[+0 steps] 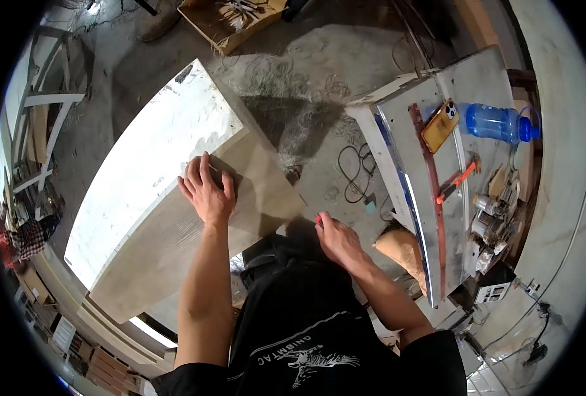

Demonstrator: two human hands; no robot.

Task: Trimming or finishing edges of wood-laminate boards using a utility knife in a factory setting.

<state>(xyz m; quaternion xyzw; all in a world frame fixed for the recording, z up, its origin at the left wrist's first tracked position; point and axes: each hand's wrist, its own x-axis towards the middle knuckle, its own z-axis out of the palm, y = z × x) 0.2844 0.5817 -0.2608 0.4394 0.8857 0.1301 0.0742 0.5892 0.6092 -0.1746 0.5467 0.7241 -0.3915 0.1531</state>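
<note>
A large wooden box-like piece with a curved white side and a wood-grain face stands before me. My left hand lies across the edge where these two surfaces meet, its fingers spread and touching the piece. To the right of the piece's near corner, my right hand is closed around a small red object. Only its tip shows past the fingers, so its kind is hidden.
On the right, a workbench carries a phone in a yellow case, a blue water bottle and an orange-handled hammer. Dark cable lies on the floor. A shallow wooden box sits at the far side.
</note>
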